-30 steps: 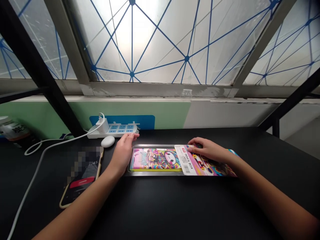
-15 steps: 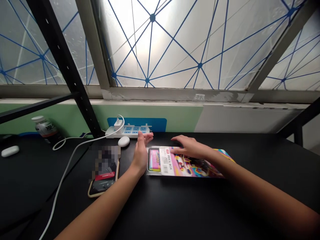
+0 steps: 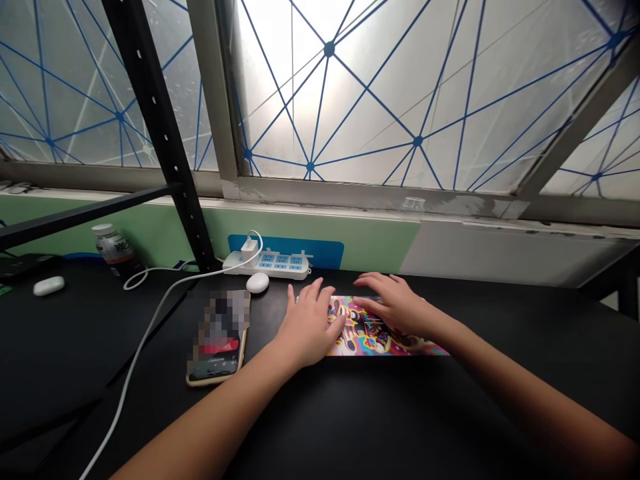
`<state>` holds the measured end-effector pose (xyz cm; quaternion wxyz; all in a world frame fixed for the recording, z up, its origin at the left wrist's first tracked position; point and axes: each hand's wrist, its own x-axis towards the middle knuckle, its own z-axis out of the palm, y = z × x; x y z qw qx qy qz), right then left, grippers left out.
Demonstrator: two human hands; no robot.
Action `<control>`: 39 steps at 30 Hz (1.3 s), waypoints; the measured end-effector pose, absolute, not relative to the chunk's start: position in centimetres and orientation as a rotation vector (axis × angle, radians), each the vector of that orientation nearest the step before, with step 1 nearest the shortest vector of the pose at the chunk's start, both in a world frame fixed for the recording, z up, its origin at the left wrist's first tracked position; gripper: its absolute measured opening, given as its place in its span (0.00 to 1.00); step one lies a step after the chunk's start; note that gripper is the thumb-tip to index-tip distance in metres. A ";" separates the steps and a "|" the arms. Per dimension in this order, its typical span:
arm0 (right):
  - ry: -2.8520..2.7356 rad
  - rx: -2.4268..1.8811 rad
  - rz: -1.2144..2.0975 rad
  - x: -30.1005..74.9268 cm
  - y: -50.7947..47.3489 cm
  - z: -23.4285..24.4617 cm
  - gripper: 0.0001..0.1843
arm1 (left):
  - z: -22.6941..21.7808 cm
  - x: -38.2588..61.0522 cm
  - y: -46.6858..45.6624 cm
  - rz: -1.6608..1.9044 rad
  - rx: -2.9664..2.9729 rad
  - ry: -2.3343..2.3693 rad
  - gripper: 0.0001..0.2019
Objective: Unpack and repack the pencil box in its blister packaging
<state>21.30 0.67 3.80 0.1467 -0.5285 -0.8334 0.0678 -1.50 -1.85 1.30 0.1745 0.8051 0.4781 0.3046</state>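
A flat, brightly printed pencil box (image 3: 364, 339) lies lengthwise on the black desk, its cartoon pattern showing between my hands. Over its left end rests my left hand (image 3: 311, 325), palm down with the fingers spread; it hides that end and the label there. My right hand (image 3: 395, 303) is on the upper right part of the box, fingers apart and pointing left. Neither hand is wrapped round it. Whether the palms press on the surface cannot be made out.
Left of the box lies a phone (image 3: 240, 347) with a blurred screen. A white rounded case (image 3: 257, 283) sits near the power strip (image 3: 295, 267). A white cable (image 3: 150, 328) crosses the desk. A bottle (image 3: 116, 250) stands behind the black metal post (image 3: 167, 133).
My left hand has turned from upright on edge beside the box to palm down over its left end, covering the label. The right hand remains on the box. The camera view has shifted slightly.
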 end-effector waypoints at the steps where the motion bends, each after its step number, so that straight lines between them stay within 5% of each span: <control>1: -2.381 -1.523 0.242 23.1 0.3 3.5 0.23 | 1.3 -1.5 -2.0 0.761 2.369 1.378 0.24; 7: -2.132 -1.622 0.410 28.0 -2.0 1.4 0.25 | 1.6 -1.2 -2.0 0.647 2.526 1.477 0.25; 14: -2.160 -1.430 -0.102 26.9 -2.4 1.6 0.22 | 2.0 -1.3 -2.1 0.883 2.817 1.466 0.25; 23: -2.181 -1.171 -0.322 25.7 -5.7 3.7 0.05 | 4.1 -1.0 -4.4 0.905 3.073 1.361 0.04; 30: -2.521 -1.135 -0.346 23.3 -6.3 1.3 0.09 | 2.5 0.2 -4.7 0.477 3.092 1.234 0.06; 35: -2.570 -1.074 -0.153 23.7 -5.9 1.1 0.02 | 2.6 -0.1 -3.8 0.485 2.929 1.304 0.13; 39: -2.570 -1.075 -0.024 24.0 -5.9 1.6 0.05 | 1.4 -1.0 -2.7 0.456 2.849 1.509 0.30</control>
